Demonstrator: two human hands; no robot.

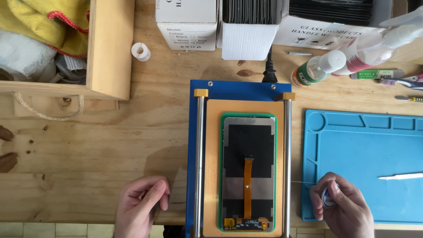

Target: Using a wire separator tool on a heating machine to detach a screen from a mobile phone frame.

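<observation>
Hands come first, at the near edge of the wooden table. Left hand lies on the wood just beside the blue plate machine, fingers curled loosely, holding nothing that I can see. Right hand rests over the near left corner of the blue work mat, its fingers closed around a small round spool. From it a thin wire runs left to the right metal rail of the machine.

Between the two rails lies a phone screen panel, back side up, with an orange flat cable along its middle, on a green-edged pad over an orange sheet.

On the mat, further right, lies a white thin tool. Beyond are plastic bottles, white cardboard boxes, another small spool, and a wooden box with cloths at far left.
</observation>
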